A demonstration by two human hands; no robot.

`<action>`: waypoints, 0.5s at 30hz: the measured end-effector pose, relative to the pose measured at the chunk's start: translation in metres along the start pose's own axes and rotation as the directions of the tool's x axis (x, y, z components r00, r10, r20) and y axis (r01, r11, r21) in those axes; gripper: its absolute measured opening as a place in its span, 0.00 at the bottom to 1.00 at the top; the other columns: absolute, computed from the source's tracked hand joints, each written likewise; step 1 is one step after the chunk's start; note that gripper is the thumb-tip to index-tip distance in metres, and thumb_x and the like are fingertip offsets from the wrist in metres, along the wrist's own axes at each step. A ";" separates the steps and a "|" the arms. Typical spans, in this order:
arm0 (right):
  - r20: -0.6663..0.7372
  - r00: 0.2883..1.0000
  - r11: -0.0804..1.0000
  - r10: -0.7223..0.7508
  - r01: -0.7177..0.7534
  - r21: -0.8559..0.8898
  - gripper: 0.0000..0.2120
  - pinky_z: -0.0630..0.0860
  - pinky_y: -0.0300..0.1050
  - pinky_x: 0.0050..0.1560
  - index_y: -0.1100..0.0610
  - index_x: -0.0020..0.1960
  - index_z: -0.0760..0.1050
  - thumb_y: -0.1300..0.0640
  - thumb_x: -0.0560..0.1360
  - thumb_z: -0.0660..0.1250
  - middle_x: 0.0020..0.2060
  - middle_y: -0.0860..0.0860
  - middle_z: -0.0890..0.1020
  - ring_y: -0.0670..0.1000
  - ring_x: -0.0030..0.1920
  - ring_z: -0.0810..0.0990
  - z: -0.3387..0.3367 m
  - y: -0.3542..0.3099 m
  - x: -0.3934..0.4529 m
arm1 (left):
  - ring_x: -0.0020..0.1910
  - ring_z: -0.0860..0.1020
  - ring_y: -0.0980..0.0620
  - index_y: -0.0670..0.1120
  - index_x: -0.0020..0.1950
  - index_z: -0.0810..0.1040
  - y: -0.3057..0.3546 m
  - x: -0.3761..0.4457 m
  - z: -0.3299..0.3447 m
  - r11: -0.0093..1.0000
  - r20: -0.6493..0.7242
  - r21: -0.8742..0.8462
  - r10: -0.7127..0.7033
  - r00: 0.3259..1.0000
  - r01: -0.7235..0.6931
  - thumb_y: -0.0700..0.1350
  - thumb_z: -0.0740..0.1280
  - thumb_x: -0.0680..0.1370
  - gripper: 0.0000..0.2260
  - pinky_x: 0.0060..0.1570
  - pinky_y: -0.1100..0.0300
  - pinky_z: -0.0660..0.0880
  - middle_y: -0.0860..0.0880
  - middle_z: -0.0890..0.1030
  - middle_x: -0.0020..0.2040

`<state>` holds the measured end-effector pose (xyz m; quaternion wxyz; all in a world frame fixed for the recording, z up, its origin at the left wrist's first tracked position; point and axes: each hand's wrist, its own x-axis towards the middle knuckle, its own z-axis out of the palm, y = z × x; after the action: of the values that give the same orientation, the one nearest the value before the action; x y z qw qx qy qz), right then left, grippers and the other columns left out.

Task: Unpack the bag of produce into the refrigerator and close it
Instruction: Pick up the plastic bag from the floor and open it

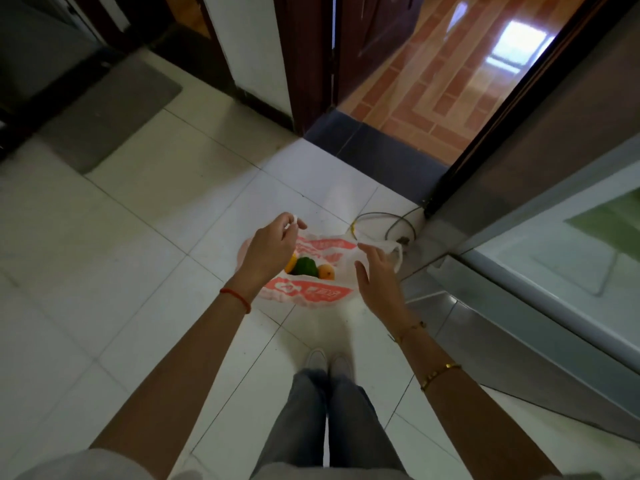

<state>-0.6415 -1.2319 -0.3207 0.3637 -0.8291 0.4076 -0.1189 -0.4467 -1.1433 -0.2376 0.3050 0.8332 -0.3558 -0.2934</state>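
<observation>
A white plastic bag with red print (311, 294) sits on the tiled floor in front of my feet, its mouth spread open. Inside it show a green pepper (304, 266), an orange fruit (326, 271) and a sliver of something yellow (290, 263). My left hand (268, 249) pinches the bag's left handle and holds it up. My right hand (375, 277) hovers at the bag's right side with fingers relaxed, just by the loose right handle (394, 251). The refrigerator (554, 265) stands at the right, with its door swung open toward me.
A grey floor mat (104, 109) lies at the far left. Ahead, a doorway (433, 81) opens onto a reddish wood floor. A looped cable (384, 225) lies on the tiles beyond the bag, near the refrigerator's corner. My shoes (327, 362) stand just behind the bag.
</observation>
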 end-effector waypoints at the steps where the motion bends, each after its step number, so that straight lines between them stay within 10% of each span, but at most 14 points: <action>1: 0.008 1.000 1.000 -0.003 0.003 0.003 0.16 0.69 0.43 0.63 0.58 0.69 0.69 0.58 0.82 0.58 0.65 0.56 0.73 0.54 0.65 0.72 -0.007 -0.009 -0.010 | 0.28 0.69 0.52 0.49 0.55 0.77 0.006 -0.010 -0.010 1.000 -0.004 0.016 0.004 1.000 -0.004 0.47 0.55 0.84 0.11 0.30 0.60 0.66 0.51 0.73 0.31; 15: -0.123 0.991 0.998 -0.058 0.060 0.011 0.17 0.79 0.46 0.56 0.58 0.58 0.74 0.49 0.82 0.53 0.54 0.53 0.80 0.51 0.53 0.80 -0.043 -0.094 -0.139 | 0.30 0.73 0.52 0.49 0.54 0.75 0.073 -0.138 -0.079 0.961 0.057 0.129 0.239 0.969 -0.244 0.47 0.55 0.85 0.10 0.30 0.63 0.69 0.50 0.74 0.32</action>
<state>-0.6962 -1.1092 -0.2110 0.3403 -0.8294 0.4036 -0.1830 -0.5005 -1.0541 -0.0974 0.2740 0.7963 -0.4799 -0.2460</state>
